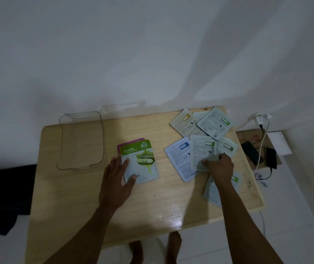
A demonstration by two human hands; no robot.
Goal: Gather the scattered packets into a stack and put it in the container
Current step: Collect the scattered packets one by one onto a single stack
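On the wooden tabletop (148, 206) the left hand (117, 180) lies flat and open, with the fingers spread, on the left edge of a small stack (142, 164) of two packets. The top one is face up and shows a green band with the word "Cucumber" and sliced cucumber; under it a purple packet (129, 143) sticks out at the upper left corner. The right hand (220, 166) is closed on the lower part of a pale packet with a green label (202, 153), which lies face down among the scattered packets (200, 134) on the right half of the tabletop. These packets overlap each other: one with a yellow label (183, 121) and one with a green label (216, 121) near the far edge, one with a blue label (179, 159) just left of the right hand, and one more partly hidden under the right forearm (212, 191). The clear container (82, 140) stands empty near the far left corner, well apart from the scattered packets and near the stack. On the floor to the right there are two dark phones (271, 158) with cables, and a charger (260, 119) is plugged at the wall. Bare feet (173, 242) are visible below the near edge.
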